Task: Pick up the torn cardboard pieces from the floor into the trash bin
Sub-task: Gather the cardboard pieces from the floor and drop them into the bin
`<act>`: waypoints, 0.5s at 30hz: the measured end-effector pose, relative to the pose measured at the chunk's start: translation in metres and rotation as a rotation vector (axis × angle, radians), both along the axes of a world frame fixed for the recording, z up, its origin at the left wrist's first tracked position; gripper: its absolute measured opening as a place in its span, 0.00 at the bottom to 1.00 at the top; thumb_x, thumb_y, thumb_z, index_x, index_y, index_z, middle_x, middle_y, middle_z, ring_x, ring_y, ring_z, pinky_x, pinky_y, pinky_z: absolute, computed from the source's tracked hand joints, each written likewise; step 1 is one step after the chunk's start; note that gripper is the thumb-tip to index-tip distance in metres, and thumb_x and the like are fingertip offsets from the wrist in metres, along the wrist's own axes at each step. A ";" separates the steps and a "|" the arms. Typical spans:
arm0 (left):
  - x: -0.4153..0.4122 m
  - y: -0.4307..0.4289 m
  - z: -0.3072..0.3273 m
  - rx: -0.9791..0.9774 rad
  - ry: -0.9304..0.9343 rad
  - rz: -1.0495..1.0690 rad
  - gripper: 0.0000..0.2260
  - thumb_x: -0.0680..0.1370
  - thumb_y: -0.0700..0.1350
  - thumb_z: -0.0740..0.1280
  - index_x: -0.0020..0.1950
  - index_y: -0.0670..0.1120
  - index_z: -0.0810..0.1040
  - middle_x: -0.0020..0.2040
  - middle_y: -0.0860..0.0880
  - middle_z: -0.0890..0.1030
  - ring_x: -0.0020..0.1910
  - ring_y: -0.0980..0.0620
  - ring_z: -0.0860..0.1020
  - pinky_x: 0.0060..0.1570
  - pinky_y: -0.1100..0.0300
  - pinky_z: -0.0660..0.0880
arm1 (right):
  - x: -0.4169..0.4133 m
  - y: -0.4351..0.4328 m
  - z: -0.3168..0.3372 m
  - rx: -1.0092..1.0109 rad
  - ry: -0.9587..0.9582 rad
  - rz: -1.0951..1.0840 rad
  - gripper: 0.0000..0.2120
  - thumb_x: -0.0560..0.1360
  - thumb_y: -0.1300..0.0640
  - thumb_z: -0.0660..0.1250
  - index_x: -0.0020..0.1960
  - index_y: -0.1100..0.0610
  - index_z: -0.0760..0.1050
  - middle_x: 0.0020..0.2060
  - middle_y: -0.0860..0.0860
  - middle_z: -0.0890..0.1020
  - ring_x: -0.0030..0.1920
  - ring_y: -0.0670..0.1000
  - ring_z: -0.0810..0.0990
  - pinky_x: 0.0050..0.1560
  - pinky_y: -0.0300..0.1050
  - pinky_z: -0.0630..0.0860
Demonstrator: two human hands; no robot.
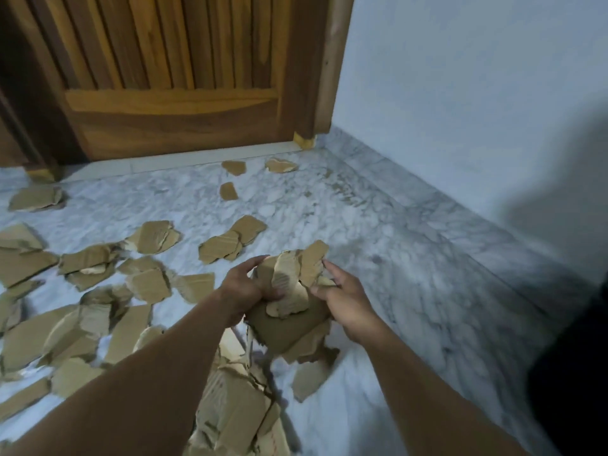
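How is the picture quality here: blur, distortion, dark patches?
Head view: dim, bluish light; wide-angle distortion bows the door and skirting; mild blur overall, stronger on the floor at right; a dark unfocused shape blocks the right edge; held cardboard pieces legible.

arms stretched forward — left hand (242,288), right hand (346,301) gripping cardboard pieces (287,278)
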State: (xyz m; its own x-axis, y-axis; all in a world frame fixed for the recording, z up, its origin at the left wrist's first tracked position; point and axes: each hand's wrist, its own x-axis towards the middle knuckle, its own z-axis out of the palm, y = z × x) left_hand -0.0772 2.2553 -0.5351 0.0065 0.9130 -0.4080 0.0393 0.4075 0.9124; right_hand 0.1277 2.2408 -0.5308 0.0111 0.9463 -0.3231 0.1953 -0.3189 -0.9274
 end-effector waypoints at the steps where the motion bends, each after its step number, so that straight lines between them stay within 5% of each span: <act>1: 0.011 0.003 0.007 0.018 -0.028 -0.044 0.32 0.64 0.28 0.80 0.62 0.53 0.79 0.60 0.40 0.82 0.57 0.38 0.81 0.55 0.41 0.80 | 0.011 -0.003 0.008 0.019 -0.019 -0.020 0.31 0.77 0.62 0.70 0.77 0.47 0.67 0.70 0.47 0.76 0.66 0.50 0.76 0.67 0.50 0.75; 6: 0.076 -0.002 0.059 0.086 -0.141 -0.232 0.32 0.67 0.28 0.77 0.67 0.50 0.78 0.61 0.42 0.80 0.58 0.39 0.79 0.54 0.46 0.80 | 0.065 -0.046 0.060 0.062 -0.008 -0.220 0.30 0.78 0.63 0.69 0.76 0.44 0.68 0.65 0.46 0.79 0.59 0.52 0.82 0.58 0.50 0.80; 10: 0.126 -0.019 0.103 0.135 -0.222 -0.335 0.31 0.69 0.28 0.77 0.69 0.47 0.77 0.58 0.44 0.82 0.53 0.45 0.82 0.40 0.55 0.83 | 0.109 -0.079 0.109 0.092 -0.010 -0.302 0.32 0.77 0.66 0.69 0.75 0.44 0.69 0.48 0.48 0.87 0.45 0.53 0.86 0.53 0.54 0.81; 15: 0.201 -0.038 0.160 0.207 -0.265 -0.419 0.31 0.69 0.29 0.77 0.70 0.47 0.76 0.56 0.44 0.83 0.53 0.44 0.82 0.42 0.55 0.82 | 0.174 -0.117 0.174 0.184 -0.084 -0.342 0.33 0.77 0.69 0.67 0.77 0.47 0.66 0.63 0.51 0.81 0.52 0.49 0.85 0.49 0.46 0.83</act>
